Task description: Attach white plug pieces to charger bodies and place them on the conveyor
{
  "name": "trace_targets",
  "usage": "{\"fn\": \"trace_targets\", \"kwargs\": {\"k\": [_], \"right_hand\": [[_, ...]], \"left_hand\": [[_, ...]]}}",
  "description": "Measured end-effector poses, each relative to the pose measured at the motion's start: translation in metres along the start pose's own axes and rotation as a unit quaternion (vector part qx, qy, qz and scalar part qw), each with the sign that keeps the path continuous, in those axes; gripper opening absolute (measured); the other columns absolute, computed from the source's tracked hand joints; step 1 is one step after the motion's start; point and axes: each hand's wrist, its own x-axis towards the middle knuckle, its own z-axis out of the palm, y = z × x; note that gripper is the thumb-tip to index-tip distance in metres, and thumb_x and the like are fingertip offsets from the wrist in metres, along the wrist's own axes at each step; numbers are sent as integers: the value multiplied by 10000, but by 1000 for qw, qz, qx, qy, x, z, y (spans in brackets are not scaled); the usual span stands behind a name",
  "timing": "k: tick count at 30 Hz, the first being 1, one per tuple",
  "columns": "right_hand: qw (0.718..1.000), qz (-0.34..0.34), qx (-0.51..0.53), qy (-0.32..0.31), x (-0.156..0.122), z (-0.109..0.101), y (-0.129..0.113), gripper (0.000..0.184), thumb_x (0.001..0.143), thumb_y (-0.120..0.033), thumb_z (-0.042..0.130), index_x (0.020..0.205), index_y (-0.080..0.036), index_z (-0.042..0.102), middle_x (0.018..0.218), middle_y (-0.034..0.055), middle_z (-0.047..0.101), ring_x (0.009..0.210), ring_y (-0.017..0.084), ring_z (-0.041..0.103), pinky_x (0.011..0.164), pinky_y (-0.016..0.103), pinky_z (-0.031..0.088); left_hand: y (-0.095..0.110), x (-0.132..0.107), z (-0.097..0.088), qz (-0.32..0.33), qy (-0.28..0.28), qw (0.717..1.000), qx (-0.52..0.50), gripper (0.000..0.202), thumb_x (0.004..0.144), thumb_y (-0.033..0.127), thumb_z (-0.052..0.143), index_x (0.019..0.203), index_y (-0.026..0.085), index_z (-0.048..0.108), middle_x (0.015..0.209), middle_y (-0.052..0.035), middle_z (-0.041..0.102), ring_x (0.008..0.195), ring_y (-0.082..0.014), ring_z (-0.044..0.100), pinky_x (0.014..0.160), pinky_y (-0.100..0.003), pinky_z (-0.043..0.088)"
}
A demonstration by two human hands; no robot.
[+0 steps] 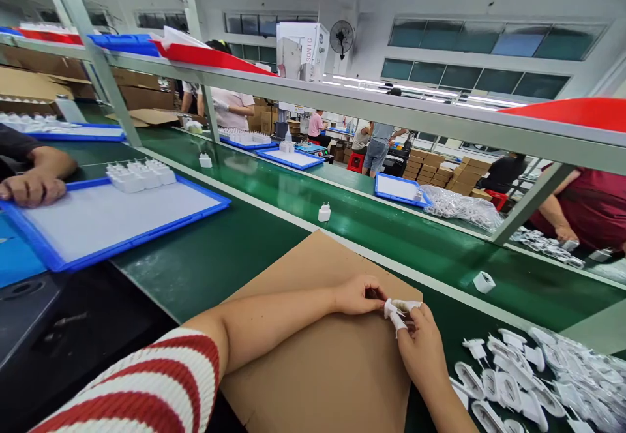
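Over a sheet of brown cardboard [323,355], my two hands meet at a small white plastic plug part [390,308]. My right hand [424,342] pinches it between thumb and index finger, both wrapped in white coverings. From the other side, the closed fingertips of my left hand [360,295] grip its left end; the fingers partly hide it. Beside my right forearm lies a heap of white plastic plug parts and shells [508,381], some with pins showing.
Beyond the cardboard runs a green conveyor belt [274,192] carrying a white plug adapter [324,212] and a white housing [484,282]. To the left, another person's hand [33,186] rests on a blue-rimmed tray [147,224] holding white adapters. A metal shelf frame [342,104] crosses above.
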Motion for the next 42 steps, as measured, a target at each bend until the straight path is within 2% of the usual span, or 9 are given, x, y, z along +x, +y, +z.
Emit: {"fn": "trace_targets", "kwargs": {"k": [6, 10, 18, 23, 29, 35, 42], "right_hand": [[999, -30, -42, -10, -3, -1, -1, 284, 877, -327, 477, 1016, -235, 707, 1029, 87, 651, 898, 244, 661, 781, 390, 560], [997, -44, -57, -6, -4, -2, -3, 279, 896, -329, 472, 1009, -237, 710, 1023, 88, 661, 930, 260, 654, 801, 412, 556], [997, -59, -39, 3, -4, -1, -1, 300, 861, -273, 502, 1086, -237, 697, 1058, 89, 678, 937, 258, 666, 837, 418, 563], [995, -74, -63, 5, -4, 1, 0, 226, 833, -225, 504, 960, -232, 691, 983, 82, 662, 908, 263, 657, 780, 399, 550], [995, -74, -68, 0, -4, 0, -2, 183, 851, -204, 476, 888, -234, 653, 1008, 80, 659, 957, 260, 653, 840, 407, 542], [996, -74, -51, -15, -6, -1, -7, 317, 839, -162, 466, 1064, -224, 682, 1083, 91, 665, 1042, 264, 654, 907, 419, 542], [997, -58, -40, -25, -7, -3, -11, 355, 837, -180, 478, 1108, -230, 702, 1074, 85, 667, 1001, 258, 660, 868, 412, 557]], "left_hand": [[-2, 1, -3, 32, -23, 998, 42, 301, 860, 446, 793, 927, 153, 774, 944, -88, 743, 863, -185, 663, 793, -294, 521], [-1, 1, -6, 48, -39, 996, 64, 266, 894, 418, 763, 963, 163, 790, 975, -90, 746, 906, -189, 670, 846, -300, 520], [1, 0, -5, 66, -47, 995, 63, 172, 897, 319, 729, 948, 162, 776, 961, -83, 746, 899, -187, 675, 846, -300, 519], [-1, 0, -5, 65, -45, 994, 79, 139, 876, 283, 724, 910, 155, 767, 919, -73, 735, 875, -180, 666, 836, -295, 516], [3, -1, -6, 71, -56, 992, 82, 243, 896, 404, 744, 900, 162, 766, 907, -78, 741, 894, -193, 676, 858, -306, 520], [11, -5, -8, 79, -67, 991, 79, 250, 945, 393, 683, 928, 163, 781, 939, -85, 755, 896, -194, 683, 868, -319, 519], [17, -6, -8, 72, -70, 993, 66, 230, 951, 361, 676, 926, 159, 784, 944, -90, 753, 897, -189, 683, 860, -308, 513]]}}
